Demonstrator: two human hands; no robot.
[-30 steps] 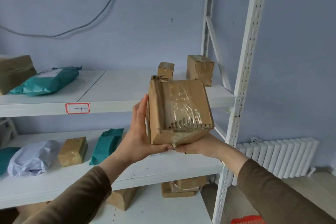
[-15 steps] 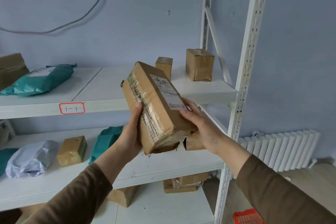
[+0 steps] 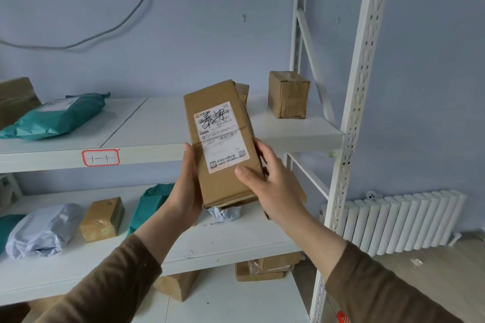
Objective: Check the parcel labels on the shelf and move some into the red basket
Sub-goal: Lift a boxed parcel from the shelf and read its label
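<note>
White shelf (image 3: 162,155): teal bag (image 3: 56,118) & box (image 3: 288,95) up top, w/ more parcels below.

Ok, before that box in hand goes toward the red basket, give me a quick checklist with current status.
1. Label faces the camera: ok, the label on the cardboard box is turned up.
2. Label readable: cannot tell, print is too small; only black handwriting shows.
3. Two-handed hold: ok, left hand grips the left edge, right hand the lower right corner.
4. Box clear of the shelf: ok, held in front of it.
5. Red basket located: not ok, only a red sliver at the bottom edge.
6. Basket has room: cannot tell.
</note>
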